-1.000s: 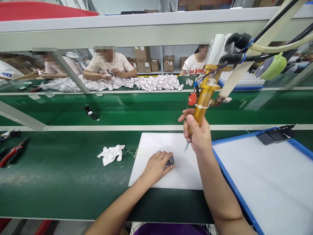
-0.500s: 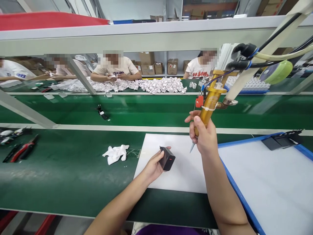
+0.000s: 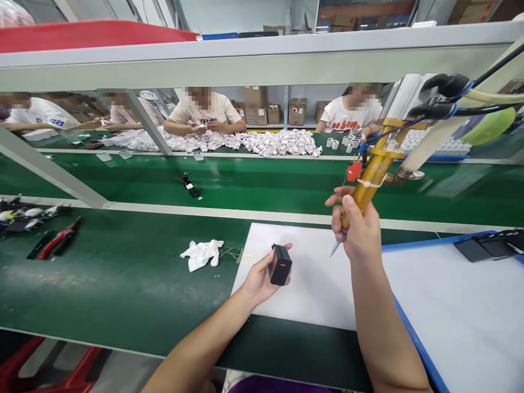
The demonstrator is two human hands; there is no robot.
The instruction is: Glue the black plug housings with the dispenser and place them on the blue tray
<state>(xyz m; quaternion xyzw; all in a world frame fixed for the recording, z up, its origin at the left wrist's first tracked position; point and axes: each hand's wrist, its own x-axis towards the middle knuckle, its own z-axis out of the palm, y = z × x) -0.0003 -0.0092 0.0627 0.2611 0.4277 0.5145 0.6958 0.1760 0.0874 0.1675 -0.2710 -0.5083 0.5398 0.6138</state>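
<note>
A black charger (image 3: 281, 266) with an orange-red port on its end face is held in my left hand (image 3: 262, 275), above a white sheet (image 3: 315, 295). My right hand (image 3: 360, 224) is wrapped round a gold glue dispenser (image 3: 370, 177) with a pale tapered nozzle tip pointing down and left. The nozzle is apart from the charger, to its upper right. A red switch block and hoses are attached to the dispenser. Left of the sheet lies a crumpled white cloth (image 3: 202, 255).
A blue-edged white tray (image 3: 458, 305) at right bears black parts (image 3: 491, 245). Pliers (image 3: 61, 237) lie at left. On the green conveyor (image 3: 245, 185) sits a black plug adapter (image 3: 189, 186). Co-workers sit behind a white heap (image 3: 278, 143); a metal frame crosses above.
My left hand has turned the charger so its port end faces me more directly. The view has shifted left; the right hand still grips the dispenser.
</note>
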